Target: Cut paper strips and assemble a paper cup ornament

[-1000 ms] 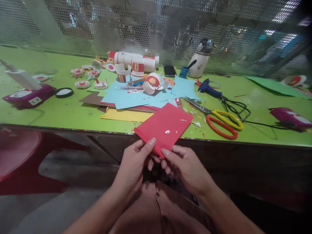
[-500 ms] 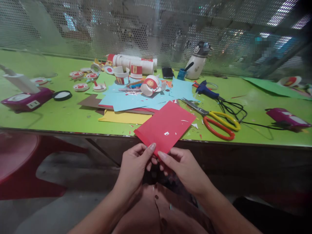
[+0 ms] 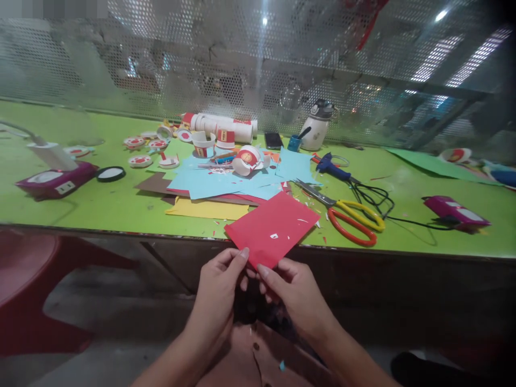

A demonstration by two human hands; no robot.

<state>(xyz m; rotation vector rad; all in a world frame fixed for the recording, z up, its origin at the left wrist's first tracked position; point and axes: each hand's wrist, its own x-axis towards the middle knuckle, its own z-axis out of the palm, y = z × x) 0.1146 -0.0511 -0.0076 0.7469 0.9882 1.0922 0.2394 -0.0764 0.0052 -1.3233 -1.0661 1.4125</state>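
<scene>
A purple socket block sits at the frame's left. Below centre, the person's left hand pinches the near edge of a red sheet between thumb and fingers; the sheet lies mid-frame, across the table's front edge. Just right, the right hand pinches its near corner likewise. Scissors rest right of centre.

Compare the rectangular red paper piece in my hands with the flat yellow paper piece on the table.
The rectangular red paper piece is held by your left hand and right hand; the flat yellow paper piece lies on the green table. The red piece is turned slantwise; the yellow piece runs roughly along the table. The red piece is mostly in view; the yellow piece is partly hidden. Both are bright-coloured paper.
</scene>
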